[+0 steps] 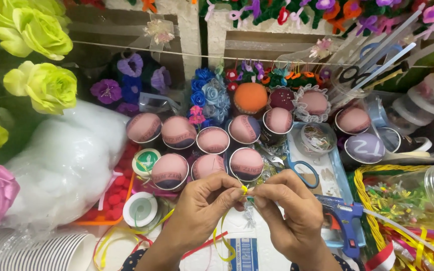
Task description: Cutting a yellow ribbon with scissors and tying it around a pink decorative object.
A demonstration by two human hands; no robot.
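Both my hands meet low in the middle of the head view. My left hand [202, 206] and my right hand [285, 208] pinch a thin yellow ribbon [244, 190] between their fingertips, where it forms a tiny knot or loop. The ribbon's loose end [223, 241] curls down between my wrists. A small clear-wrapped piece [249, 213] hangs just below the fingertips. Right behind my hands stand several small round cups topped with pink fabric cushions [246, 163].
A blue glue gun [345, 221] lies right of my right hand, blue-handled scissors [305, 173] just beyond it. White stuffing [66, 160] in a bag, thread spools [140, 209], stacked paper cups [31, 251] and green fabric roses [41, 83] are at the left. A clear jar [413, 198] lies at the right.
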